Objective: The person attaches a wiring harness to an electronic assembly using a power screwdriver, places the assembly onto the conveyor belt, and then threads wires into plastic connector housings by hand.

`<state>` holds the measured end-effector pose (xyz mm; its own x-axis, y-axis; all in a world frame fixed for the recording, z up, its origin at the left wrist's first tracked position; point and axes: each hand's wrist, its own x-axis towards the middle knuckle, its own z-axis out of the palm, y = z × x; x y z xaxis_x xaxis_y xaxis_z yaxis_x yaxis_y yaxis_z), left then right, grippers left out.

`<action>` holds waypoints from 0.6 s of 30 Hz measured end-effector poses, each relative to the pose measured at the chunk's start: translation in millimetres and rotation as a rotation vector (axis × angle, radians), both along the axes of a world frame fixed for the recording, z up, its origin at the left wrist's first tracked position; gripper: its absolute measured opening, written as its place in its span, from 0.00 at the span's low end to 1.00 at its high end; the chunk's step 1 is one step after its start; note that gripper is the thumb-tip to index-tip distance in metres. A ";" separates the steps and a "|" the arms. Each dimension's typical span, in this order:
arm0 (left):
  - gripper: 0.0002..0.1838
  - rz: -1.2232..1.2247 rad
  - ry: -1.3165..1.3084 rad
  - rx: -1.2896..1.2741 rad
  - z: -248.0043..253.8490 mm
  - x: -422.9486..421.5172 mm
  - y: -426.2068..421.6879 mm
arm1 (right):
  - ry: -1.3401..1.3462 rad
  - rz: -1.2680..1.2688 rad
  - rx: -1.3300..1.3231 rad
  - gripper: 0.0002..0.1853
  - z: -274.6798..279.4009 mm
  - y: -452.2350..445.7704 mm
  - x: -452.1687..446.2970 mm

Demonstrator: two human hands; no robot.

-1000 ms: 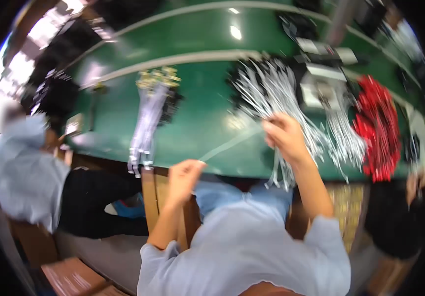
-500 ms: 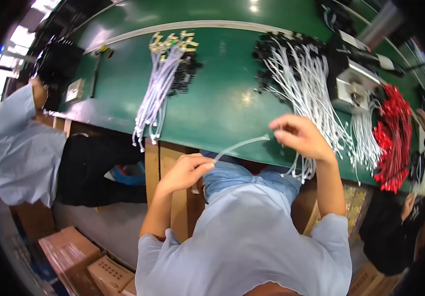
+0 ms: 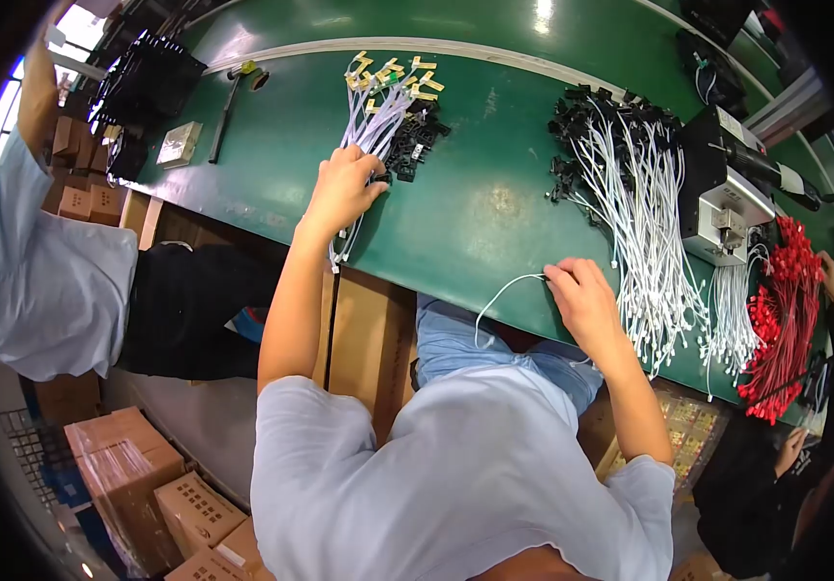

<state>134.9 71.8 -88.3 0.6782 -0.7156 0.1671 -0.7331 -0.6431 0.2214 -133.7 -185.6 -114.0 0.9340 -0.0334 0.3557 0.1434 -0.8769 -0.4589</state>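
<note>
Since the earlier frame, my left hand (image 3: pixel 346 190) has moved off the single white cable (image 3: pixel 509 284) and over to the yellow-tagged bundle (image 3: pixel 378 126), leaving the cable at my right hand (image 3: pixel 586 302). Going left to right, with the big white cable bundle (image 3: pixel 635 213) as landmark: well to its left, a small pale box (image 3: pixel 179 144) and a black-handled tool (image 3: pixel 227 114) lie on the green table (image 3: pixel 470 242). Nearer to it, my left hand curls over the yellow-tagged bundle beside black connectors (image 3: pixel 417 140); I cannot tell whether the fingers grip anything. Just left of the landmark, my right hand pinches the white cable by one end, the rest curving down past the table edge. To the landmark's right stand a machine (image 3: pixel 727 208), then a smaller white bundle (image 3: pixel 729 310) and a red bundle (image 3: pixel 789 310).
</note>
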 end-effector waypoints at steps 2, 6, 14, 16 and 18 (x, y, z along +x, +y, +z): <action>0.10 -0.004 -0.021 -0.006 -11.2 0.6 -1.3 | 0.009 -0.015 -0.022 0.16 2.2 3.4 0.6; 0.10 -0.051 -0.116 -0.104 -16.5 -5.2 -2.4 | 0.025 -0.013 -0.027 0.16 -1.1 3.0 -0.4; 0.12 0.082 1.151 -1.164 -13.4 -68.2 -26.4 | -0.001 0.012 -0.070 0.10 -4.3 -7.0 8.0; 0.15 0.053 1.243 -1.235 -21.0 -78.0 -34.8 | -0.002 -0.007 -0.082 0.10 -6.9 -7.9 6.7; 0.18 0.021 1.478 -1.327 -33.0 -85.5 -40.5 | -0.063 0.003 -0.096 0.11 -5.3 -7.6 3.1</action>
